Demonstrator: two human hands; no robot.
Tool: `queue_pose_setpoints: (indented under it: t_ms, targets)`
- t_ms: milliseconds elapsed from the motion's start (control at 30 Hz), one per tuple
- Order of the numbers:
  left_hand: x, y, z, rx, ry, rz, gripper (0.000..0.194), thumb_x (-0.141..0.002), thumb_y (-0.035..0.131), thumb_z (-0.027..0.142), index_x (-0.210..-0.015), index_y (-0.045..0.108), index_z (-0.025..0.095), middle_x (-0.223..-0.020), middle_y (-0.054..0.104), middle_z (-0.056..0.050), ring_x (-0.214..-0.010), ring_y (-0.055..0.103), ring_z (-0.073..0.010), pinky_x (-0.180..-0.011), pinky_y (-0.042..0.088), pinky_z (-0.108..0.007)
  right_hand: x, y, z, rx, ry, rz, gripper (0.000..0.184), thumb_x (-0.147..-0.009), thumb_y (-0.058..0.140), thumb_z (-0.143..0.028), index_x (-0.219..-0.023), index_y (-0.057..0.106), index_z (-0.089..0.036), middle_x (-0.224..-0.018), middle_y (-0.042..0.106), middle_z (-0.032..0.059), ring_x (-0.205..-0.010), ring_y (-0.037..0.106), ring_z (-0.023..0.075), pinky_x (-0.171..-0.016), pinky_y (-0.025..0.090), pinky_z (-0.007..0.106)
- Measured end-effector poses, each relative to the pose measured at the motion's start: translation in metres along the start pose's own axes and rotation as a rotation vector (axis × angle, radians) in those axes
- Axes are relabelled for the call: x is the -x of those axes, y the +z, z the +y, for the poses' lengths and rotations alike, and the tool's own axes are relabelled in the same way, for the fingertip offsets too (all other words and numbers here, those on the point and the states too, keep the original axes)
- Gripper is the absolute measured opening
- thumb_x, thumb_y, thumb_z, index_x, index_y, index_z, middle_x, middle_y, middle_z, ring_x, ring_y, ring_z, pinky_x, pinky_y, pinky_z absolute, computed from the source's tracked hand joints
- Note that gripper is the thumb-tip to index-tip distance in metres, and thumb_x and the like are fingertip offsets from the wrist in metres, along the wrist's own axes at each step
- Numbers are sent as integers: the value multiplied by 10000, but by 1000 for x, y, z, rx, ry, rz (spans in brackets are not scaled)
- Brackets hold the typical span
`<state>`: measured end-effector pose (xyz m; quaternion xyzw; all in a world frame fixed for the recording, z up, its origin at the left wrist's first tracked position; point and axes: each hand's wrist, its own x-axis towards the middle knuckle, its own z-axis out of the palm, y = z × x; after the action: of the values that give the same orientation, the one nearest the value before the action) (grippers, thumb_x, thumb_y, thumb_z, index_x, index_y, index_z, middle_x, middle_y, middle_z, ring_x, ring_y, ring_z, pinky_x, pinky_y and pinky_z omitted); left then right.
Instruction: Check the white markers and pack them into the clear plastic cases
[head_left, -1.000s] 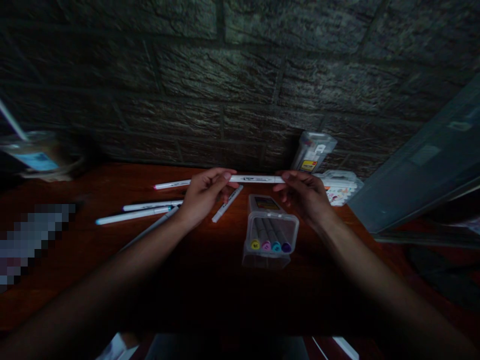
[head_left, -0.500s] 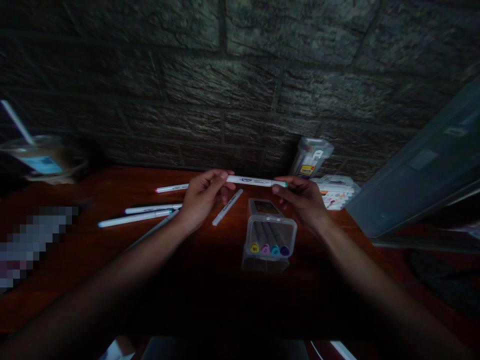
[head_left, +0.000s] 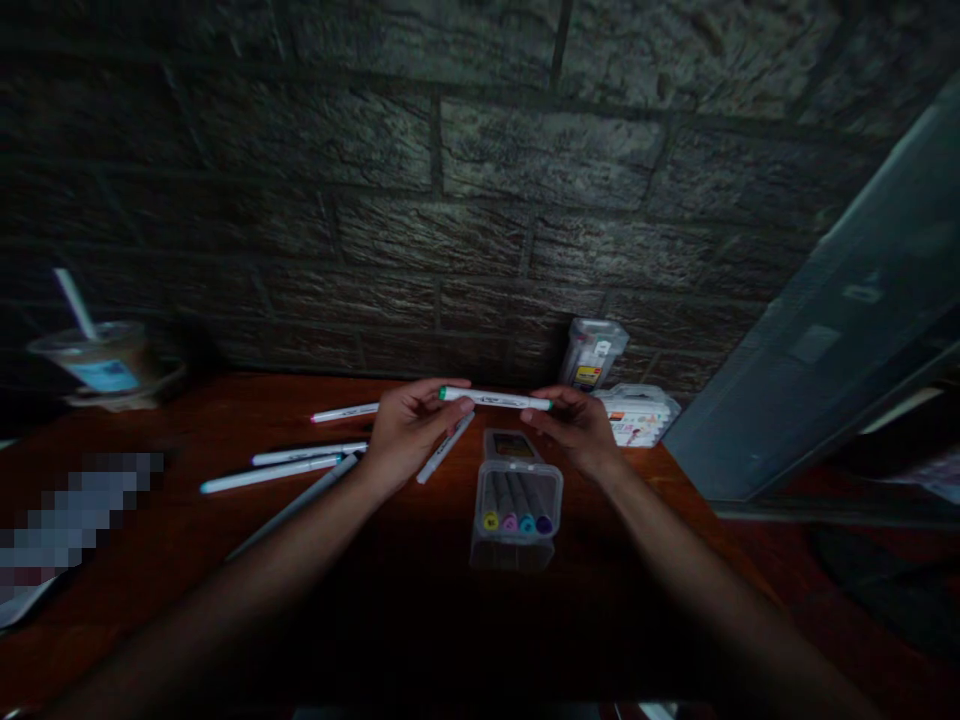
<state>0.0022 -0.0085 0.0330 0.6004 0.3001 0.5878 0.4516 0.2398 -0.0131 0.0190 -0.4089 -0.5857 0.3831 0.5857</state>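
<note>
Between my two hands a white marker [head_left: 496,398] with green ends lies level, raised above the table. My left hand [head_left: 411,428] pinches its left end between thumb and fingers, while my right hand [head_left: 576,428] grips the right end. Below and between them, a clear plastic marker case [head_left: 517,550] stands open toward me. Inside it, several markers [head_left: 517,505] show yellow, pink, blue and purple ends. A loose white marker [head_left: 444,450] rests beside my left hand. More white markers lie left of it, among them a blue-ended one [head_left: 270,473] and a pink-ended one [head_left: 343,412].
Against the brick wall [head_left: 480,240] stands a tall clear case [head_left: 592,355], with a white-and-clear pen box [head_left: 641,415] to its right. A drink cup with a straw [head_left: 97,360] sits at the far left of the wooden table [head_left: 150,520]. A grey metal panel [head_left: 795,340] rises at the right.
The marker's left green end now shows above my left thumb; before, that hand covered it. The whole view has shifted, with the table lower in the picture.
</note>
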Motion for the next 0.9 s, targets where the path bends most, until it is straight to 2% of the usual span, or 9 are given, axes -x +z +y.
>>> queue_pose_setpoints:
  t_ms: [133,267,433,567,667,767,900]
  targets:
    - [-5,7,9,-17,47,-26,274,-767,884,302,-1004,814,183,-626,716,11,-528,603,-112,-518,484,-215,-1,0,4,25,-54,14,272,-634,951,-393,-816,798,-261,-681,752,-14,-555,619,153,-536,490,288]
    - [-12,19,24,-71,141,-96,250,-761,887,278,-985,831,181,-707,765,-24,-593,658,-135,-557,510,-227,1,0,7,51,-104,14,244,-683,932,-390,-870,820,-280,-738,779,-1,-595,646,171,-572,504,305]
    - [-17,41,42,-232,388,-156,187,-773,892,276,-945,852,214,-761,722,-34,-647,644,-140,-554,500,-224,4,-1,5,148,-224,26,207,-794,866,-408,-971,834,-305,-811,771,19,-642,643,186,-585,506,313]
    - [-17,52,44,-281,521,-181,171,-796,889,277,-954,846,229,-803,697,-35,-684,637,-144,-574,497,-231,5,-4,1,220,-300,46,204,-864,804,-408,-1017,823,-275,-926,781,64,-728,665,206,-641,530,331]
    - [-17,51,43,-323,586,-213,196,-823,869,255,-1015,836,233,-886,719,-48,-746,662,-154,-612,522,-238,6,-4,1,257,-339,70,195,-863,805,-404,-984,800,-251,-900,762,62,-711,654,193,-638,518,320]
    - [-16,46,44,-362,641,-240,225,-848,838,200,-1071,820,219,-951,745,-56,-787,687,-156,-650,547,-240,8,-3,4,295,-346,76,196,-855,813,-395,-937,759,-225,-789,707,26,-645,611,163,-580,469,279]
    - [-10,40,45,-376,634,-261,274,-840,830,125,-1102,796,197,-973,778,-47,-793,705,-138,-685,562,-219,10,-2,10,352,-346,55,203,-857,817,-385,-877,710,-213,-721,653,-2,-606,571,144,-542,423,254]
